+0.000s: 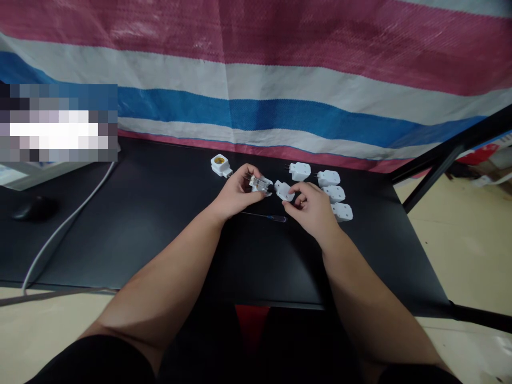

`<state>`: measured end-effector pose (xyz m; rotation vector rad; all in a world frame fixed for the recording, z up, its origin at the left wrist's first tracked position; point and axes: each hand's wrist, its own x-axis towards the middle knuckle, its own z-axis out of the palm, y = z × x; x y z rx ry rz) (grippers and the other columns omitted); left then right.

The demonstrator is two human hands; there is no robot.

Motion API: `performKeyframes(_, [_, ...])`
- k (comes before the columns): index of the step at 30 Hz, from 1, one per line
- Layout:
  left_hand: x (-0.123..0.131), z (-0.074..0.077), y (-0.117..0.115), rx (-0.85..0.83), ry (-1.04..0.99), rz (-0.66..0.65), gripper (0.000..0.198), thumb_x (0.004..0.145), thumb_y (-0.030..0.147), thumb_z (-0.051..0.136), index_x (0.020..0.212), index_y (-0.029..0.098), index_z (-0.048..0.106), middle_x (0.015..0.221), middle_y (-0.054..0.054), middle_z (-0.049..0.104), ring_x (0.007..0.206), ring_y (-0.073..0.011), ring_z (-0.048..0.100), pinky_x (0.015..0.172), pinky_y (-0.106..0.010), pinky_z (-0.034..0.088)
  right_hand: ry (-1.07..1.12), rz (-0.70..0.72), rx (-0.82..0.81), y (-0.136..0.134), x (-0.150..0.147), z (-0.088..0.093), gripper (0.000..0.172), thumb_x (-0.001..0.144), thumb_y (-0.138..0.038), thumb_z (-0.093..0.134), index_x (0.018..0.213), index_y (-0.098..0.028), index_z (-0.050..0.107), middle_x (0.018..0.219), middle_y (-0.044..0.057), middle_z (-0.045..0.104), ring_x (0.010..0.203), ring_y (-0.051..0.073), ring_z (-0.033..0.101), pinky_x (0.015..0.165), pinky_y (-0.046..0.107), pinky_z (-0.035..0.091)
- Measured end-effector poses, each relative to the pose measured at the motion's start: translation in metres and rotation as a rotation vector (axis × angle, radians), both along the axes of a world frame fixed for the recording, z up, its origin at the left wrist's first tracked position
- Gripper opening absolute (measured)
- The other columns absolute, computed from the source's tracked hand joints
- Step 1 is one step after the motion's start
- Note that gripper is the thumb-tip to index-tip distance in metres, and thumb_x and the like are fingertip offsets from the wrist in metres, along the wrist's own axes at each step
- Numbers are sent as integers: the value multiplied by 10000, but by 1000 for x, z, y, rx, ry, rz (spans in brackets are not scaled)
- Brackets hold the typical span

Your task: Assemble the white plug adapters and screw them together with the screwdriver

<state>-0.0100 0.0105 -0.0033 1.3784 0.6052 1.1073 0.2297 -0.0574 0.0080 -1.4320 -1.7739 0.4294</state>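
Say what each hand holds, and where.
The left hand pinches a clear-cased white adapter by its body; the right hand appears to hold a white adapter by its edge.

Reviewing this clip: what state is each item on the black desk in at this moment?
Left hand: gripping a white plug with a clear cover.
Right hand: touching a white plastic plug housing.
White lamp-holder adapter with brass socket: lying socket up, untouched.
Four white plastic plug housings: lying separately, untouched.
Slim dark-handled screwdriver: lying flat, untouched.
Black computer mouse: resting, untouched.
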Motion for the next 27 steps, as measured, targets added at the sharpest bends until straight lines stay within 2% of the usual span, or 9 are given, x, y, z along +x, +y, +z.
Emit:
performKeyframes(5, [-1, -2, 2, 24, -18, 56, 516, 742, 212, 983, 989, 214, 530, 1188, -57, 724, 1018, -169, 705, 928, -328, 554, -83, 42, -71, 1, 3, -5, 177, 829, -182, 814, 982, -245, 749, 919, 13, 657, 605, 144, 608, 697, 381, 587])
performKeyframes(7, [-1, -2, 2, 27, -16, 60, 540, 748, 215, 987, 993, 221, 506, 1220, -67, 726, 1039, -181, 718, 932, -336, 571, -84, 83, -112, 0, 3, -6, 196, 827, -168, 824, 1001, -239, 767, 1010, 37, 693, 585, 126, 593, 708, 399, 610])
performKeyframes(10, [-2, 0, 1, 25, 30, 54, 586, 737, 192, 990, 1135, 223, 561, 1232, -72, 713, 998, -177, 717, 896, -323, 586, -21, 87, -60, -2, 0, -4, 250, 864, -210, 837, 1107, -249, 794, 1232, 97, 703, 637, 135, 609, 663, 401, 631])
performKeyframes(12, [-2, 1, -1, 36, 85, 36, 671, 736, 182, 990, 1297, 218, 622, 1220, -72, 688, 975, -175, 711, 880, -319, 593, 43, 76, 7, -3, -2, 0, 288, 935, -266, 811, 1222, -268, 789, 1266, 113, 699, 737, 181, 664, 661, 403, 650])
performKeyframes(15, [-2, 1, -4, 121, 164, -11, 710, 747, 204, 995, 1398, 216, 714, 1211, -80, 660, 984, -191, 706, 892, -342, 608, 111, 153, 60, -5, -6, 3, 326, 1018, -297, 762, 1343, -300, 764, 1242, 107, 725, 899, 242, 738, 806, 465, 703])
performKeyframes(17, [-1, -1, -6, 191, 211, -31, 638, 747, 222, 1005, 1346, 227, 787, 1206, -86, 655, 1008, -209, 710, 892, -358, 622, 122, 220, 62, -5, -7, 3, 312, 1035, -285, 749, 1345, -317, 768, 1215, 92, 735, 944, 256, 756, 906, 512, 712])
performKeyframes(19, [-1, -3, -7, 205, 227, -53, 585, 739, 229, 1013, 1294, 242, 827, 1241, -95, 658, 998, -210, 722, 857, -356, 639, 127, 246, 52, -5, -8, 1, 276, 1039, -264, 740, 1306, -322, 781, 1201, 86, 723, 964, 262, 758, 944, 533, 717])
performKeyframes(23, [0, -3, -8, 53, 156, -168, 565, 746, 196, 998, 1283, 224, 823, 1329, -114, 711, 880, -155, 741, 792, -331, 674, 150, 247, 61, -3, -7, 0, 233, 1042, -210, 705, 1246, -298, 773, 1234, 99, 688, 1046, 272, 764, 983, 525, 716])
performKeyframes(27, [-2, 1, -7, -162, 89, -306, 484, 793, 162, 965, 1248, 195, 803, 1051, -51, 781, 877, -161, 784, 798, -314, 712, 52, 243, 104, -5, -7, 4, 201, 1032, -192, 710, 1200, -288, 768, 1173, 85, 714, 991, 264, 759, 954, 517, 701])
